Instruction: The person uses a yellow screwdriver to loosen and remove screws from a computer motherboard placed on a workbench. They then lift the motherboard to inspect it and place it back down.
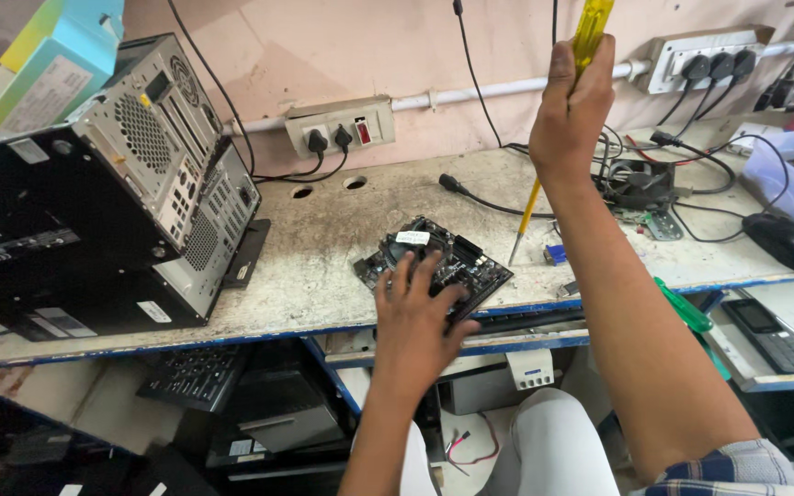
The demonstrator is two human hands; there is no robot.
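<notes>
A small black circuit board with a cooler fan lies flat near the front edge of the stained workbench. My left hand rests on the board's near side, fingers spread over it. My right hand is raised high above the bench, fist closed around the yellow handle of a long screwdriver. The screwdriver points down, its tip just right of the board and near a small blue part.
Two computer cases are stacked at the left. Wall sockets with plugged cables line the back. A loose fan, a black mouse, a handset and a green-handled tool lie at the right. A keyboard sits under the bench.
</notes>
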